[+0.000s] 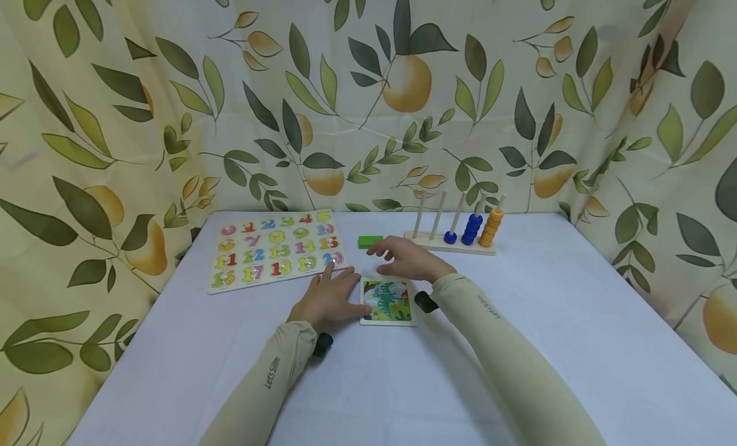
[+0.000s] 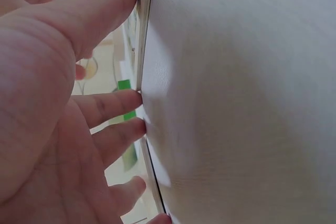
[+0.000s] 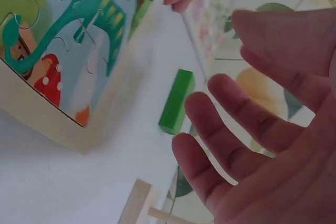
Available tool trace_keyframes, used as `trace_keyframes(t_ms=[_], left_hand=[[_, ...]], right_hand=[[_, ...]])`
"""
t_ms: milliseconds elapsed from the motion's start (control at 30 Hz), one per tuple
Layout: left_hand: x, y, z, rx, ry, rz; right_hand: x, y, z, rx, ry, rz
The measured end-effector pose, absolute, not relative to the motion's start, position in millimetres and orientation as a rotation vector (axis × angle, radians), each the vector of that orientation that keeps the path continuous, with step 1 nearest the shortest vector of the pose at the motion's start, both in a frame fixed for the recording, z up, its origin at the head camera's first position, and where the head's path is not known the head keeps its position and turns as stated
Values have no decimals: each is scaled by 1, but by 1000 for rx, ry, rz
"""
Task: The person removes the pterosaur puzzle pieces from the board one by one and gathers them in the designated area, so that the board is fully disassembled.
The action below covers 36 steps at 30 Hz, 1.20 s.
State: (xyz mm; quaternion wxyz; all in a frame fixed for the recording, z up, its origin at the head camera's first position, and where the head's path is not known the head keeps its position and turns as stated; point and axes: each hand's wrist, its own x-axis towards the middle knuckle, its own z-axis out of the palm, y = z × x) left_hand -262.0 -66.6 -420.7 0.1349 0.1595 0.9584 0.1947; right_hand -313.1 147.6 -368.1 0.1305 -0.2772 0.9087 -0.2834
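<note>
Dinosaur puzzle (image 1: 388,301) is lying flat near the middle of the desk (image 1: 357,388), its pale frame surrounding a picture of a teal dinosaur. Cut lines between pieces are showing in the right wrist view, as is a red mushroom with white spots (image 3: 49,80).

Hands: standing apart from each other, neither clamping anything. The left hand (image 1: 329,300) is spreading its fingers; its thumb is touching the puzzle's left edge, while its forefinger is reaching onto the near right corner of the number board (image 1: 265,249). The right hand (image 1: 411,260) is hovering just beyond the puzzle, fingers loosely bent and thumb separated from them, holding nothing.

Green block (image 1: 370,242) is resting on the desk beyond the puzzle, near the right fingertips. The number board is lying at a slant to the left, carrying rows of coloured numerals.

Bead rack (image 1: 427,242) is standing farther right, toward the back. Its five rods are rising from a wooden base; orange beads (image 1: 491,228) are filling much of the rightmost rod, and blue beads (image 1: 471,230) are sitting on the two beside it.

A leaf-and-fruit curtain (image 1: 368,151) is hanging behind the desk. Pale sleeves (image 1: 512,363) are covering both forearms.
</note>
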Motion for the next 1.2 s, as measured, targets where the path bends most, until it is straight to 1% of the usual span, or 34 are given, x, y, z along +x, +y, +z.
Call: trace_keyframes(t_ms=[133, 400, 700, 1200], left_hand=[[-263, -69, -420, 474, 2770, 556], [-263, -72, -417, 537, 2765, 540], [-263, -74, -419, 504, 2760, 527], [-263, -73, -420, 520, 2755, 497]], right_hand=[[-316, 142, -375, -793, 2605, -788], [-314, 137, -391, -879, 2580, -713], [-317, 138, -403, -955, 2590, -676], [-315, 142, -406, -1000, 2634, -633]])
